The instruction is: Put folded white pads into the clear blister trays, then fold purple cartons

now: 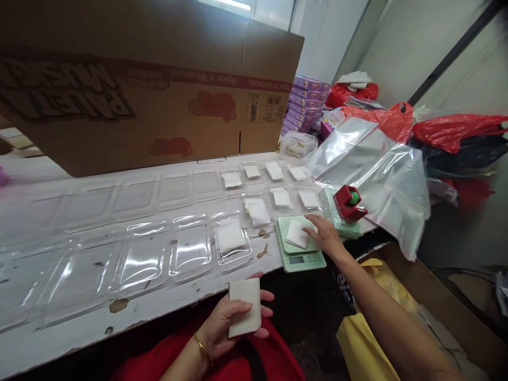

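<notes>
My left hand (228,323) is closed around a thick stack of off-white rectangular sheets (245,307), thumb on top, below the table's front edge. On a pale green digital scale (305,261) lies a small stack of white sheets (296,234). My right hand (323,235) reaches over the scale's right side, its thumb touching or just above this small stack and its fingers apart. Left of the scale, a clear plastic tray (216,259) holds white sheets (230,235). Several more trays behind it hold similar stacks, such as the white sheets (257,211).
Rows of clear plastic trays without sheets (141,259) cover the white table's left part. A large cardboard box (159,116) stands behind. To the right are a red tape dispenser (350,202), clear plastic bags (381,169), purple boxes (305,103) and red bags (456,132).
</notes>
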Available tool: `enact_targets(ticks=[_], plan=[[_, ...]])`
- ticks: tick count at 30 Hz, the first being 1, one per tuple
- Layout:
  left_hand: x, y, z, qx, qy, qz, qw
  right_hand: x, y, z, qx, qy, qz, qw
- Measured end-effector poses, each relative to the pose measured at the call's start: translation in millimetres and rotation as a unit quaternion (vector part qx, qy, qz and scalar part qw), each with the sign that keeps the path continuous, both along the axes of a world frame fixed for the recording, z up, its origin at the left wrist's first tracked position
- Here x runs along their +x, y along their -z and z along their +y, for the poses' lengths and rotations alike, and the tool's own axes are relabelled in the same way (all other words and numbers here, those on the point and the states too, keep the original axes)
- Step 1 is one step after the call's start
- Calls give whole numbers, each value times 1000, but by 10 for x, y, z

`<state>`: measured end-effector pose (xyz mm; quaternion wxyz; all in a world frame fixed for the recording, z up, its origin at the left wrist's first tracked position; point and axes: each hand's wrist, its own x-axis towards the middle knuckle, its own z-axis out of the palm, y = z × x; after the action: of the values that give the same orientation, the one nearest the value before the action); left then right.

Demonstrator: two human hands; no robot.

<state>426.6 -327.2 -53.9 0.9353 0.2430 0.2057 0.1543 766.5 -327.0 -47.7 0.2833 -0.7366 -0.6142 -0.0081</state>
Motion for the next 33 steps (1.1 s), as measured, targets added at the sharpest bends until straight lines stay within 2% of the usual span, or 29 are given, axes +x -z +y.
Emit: enact_targets(ticks=[3,9,14,20,28,33], plan=[[-18,6,-31,-5,-6,-1,1000,-12,-42,-181,38,3,-39,998],[-19,23,-75,-32,4,2,999,-75,-119,-354,34,30,-34,998],[-17,11,-79,-36,-2,12,999,-40,-127,-290,36,37,-28,998],[2,20,-67,-22,-16,46,999,-41,-95,-150,0,7,-39,999],[28,14,-58,-31,-16,39,999,-180,-232,-111,-9,-17,-56,998],[47,22,-53,-49,-17,45,998,-123,-152,-109,-27,0,-45,999]])
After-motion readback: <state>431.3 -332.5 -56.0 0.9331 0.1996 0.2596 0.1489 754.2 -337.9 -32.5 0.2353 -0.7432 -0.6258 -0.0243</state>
